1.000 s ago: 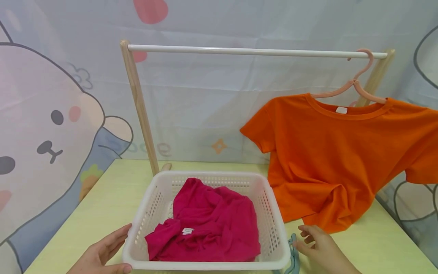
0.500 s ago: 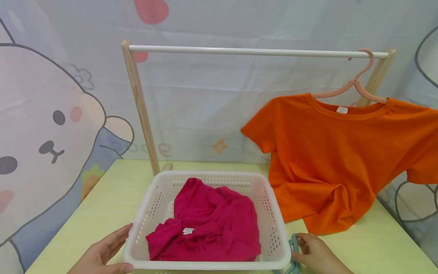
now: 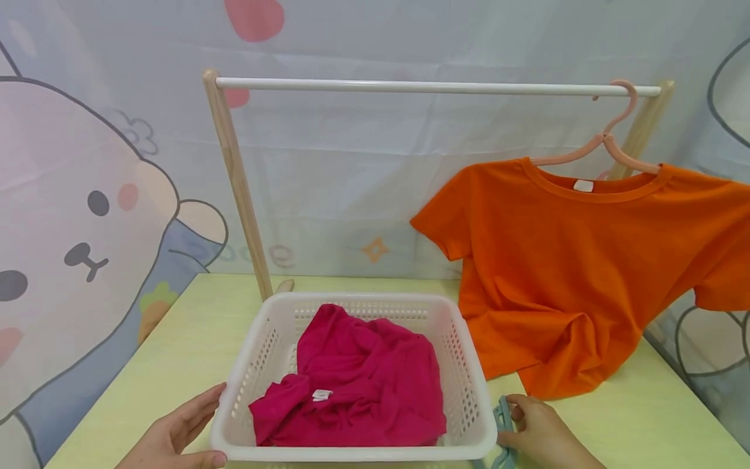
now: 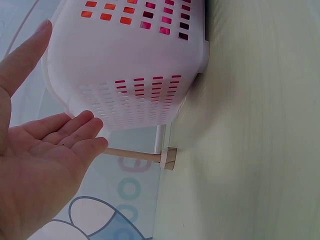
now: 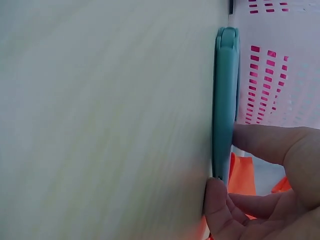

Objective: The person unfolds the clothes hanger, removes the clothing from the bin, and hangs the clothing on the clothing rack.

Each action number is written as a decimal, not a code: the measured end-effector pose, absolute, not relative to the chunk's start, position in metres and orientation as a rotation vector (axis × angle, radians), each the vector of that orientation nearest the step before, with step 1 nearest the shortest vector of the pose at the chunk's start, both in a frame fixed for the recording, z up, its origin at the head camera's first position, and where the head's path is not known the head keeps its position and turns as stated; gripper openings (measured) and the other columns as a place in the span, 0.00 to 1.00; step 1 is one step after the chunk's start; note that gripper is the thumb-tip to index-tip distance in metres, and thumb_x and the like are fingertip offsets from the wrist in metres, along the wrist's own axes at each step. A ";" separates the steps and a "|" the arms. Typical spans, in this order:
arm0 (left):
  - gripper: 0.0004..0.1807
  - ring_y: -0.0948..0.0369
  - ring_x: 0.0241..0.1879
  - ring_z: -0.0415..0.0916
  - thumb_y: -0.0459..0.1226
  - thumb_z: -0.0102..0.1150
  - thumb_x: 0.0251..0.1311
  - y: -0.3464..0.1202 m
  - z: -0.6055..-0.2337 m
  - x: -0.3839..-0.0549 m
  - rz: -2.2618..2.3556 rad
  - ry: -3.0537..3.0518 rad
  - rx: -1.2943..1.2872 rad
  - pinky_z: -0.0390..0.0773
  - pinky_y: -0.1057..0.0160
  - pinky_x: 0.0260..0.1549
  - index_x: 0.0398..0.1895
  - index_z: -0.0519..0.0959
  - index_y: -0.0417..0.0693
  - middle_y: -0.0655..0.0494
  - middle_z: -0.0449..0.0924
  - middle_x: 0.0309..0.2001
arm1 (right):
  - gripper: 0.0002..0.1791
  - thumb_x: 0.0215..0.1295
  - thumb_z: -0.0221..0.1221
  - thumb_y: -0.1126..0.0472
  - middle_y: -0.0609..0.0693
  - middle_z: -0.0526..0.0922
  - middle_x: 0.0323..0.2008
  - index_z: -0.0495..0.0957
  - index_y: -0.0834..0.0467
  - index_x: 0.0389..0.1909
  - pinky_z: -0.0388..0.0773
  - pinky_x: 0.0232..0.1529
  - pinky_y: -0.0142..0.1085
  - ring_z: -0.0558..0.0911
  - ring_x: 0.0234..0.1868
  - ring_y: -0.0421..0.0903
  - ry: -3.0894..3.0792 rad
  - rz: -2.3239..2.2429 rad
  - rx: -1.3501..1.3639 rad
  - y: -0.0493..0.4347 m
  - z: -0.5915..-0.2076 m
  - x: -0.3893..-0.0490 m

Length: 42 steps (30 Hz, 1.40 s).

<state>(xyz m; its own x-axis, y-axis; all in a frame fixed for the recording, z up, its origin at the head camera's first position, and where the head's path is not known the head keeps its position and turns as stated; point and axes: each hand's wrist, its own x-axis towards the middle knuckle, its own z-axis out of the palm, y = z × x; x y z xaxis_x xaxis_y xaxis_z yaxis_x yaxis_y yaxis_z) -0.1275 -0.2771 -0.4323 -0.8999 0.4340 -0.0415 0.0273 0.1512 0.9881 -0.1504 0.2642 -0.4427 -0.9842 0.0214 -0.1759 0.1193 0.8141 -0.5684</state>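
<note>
A white plastic basket [image 3: 480,397] holds a crumpled magenta garment [image 3: 375,391] with a small white label. My left hand [image 3: 176,433] is at the basket's left side, fingers extended and thumb near the front rim; its palm shows in the left wrist view. On the other side, my right hand [image 3: 541,426] pinches a blue-green folding hanger [image 5: 225,100] between thumb and fingers. That hanger lies low against the tabletop, close beside the basket, and part of it is hidden in the head view.
Behind the basket stands a rack with a white rail [image 3: 410,86] and wooden posts. An orange T-shirt [image 3: 574,254] hangs at its right end on a pink hanger [image 3: 621,124], the hem lying on the pale yellow table [image 3: 176,339]. A printed cloth covers the wall.
My right hand has moved slightly left and its fingers have closed onto the blue-green hanger, which has shifted a little. My left hand has stayed beside the basket.
</note>
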 end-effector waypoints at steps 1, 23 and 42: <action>0.40 0.86 0.58 0.61 0.30 0.59 0.62 -0.277 -0.432 -0.128 1.810 2.110 0.446 0.69 0.76 0.53 0.73 0.55 0.61 0.84 0.67 0.60 | 0.34 0.43 0.76 0.56 0.49 0.76 0.31 0.75 0.68 0.51 0.77 0.41 0.43 0.73 0.34 0.45 2.844 -0.897 0.109 0.264 -0.442 -0.151; 0.37 0.85 0.59 0.61 0.29 0.59 0.62 -0.277 -0.433 -0.128 1.818 2.126 0.505 0.68 0.77 0.53 0.66 0.60 0.75 0.83 0.67 0.61 | 0.42 0.52 0.71 0.59 0.50 0.79 0.26 0.63 0.72 0.63 0.74 0.29 0.31 0.76 0.28 0.45 2.657 -1.309 -0.009 0.287 -0.439 -0.145; 0.46 0.91 0.56 0.53 0.33 0.61 0.62 -0.278 -0.413 -0.130 1.581 2.296 0.428 0.67 0.76 0.51 0.75 0.43 0.35 0.35 0.46 0.73 | 0.39 0.61 0.65 0.63 0.56 0.85 0.32 0.56 0.65 0.69 0.80 0.29 0.34 0.81 0.27 0.42 2.879 -1.361 -0.025 0.312 -0.370 -0.145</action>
<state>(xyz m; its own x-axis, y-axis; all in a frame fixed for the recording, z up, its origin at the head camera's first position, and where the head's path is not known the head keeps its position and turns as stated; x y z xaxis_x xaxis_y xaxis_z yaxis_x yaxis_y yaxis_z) -0.1299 -0.2777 -0.4127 -0.9041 0.4176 -0.0909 0.0641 0.3428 0.9372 -0.1449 0.3116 -0.3699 -0.9990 0.0040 0.0455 -0.0326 0.6348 -0.7720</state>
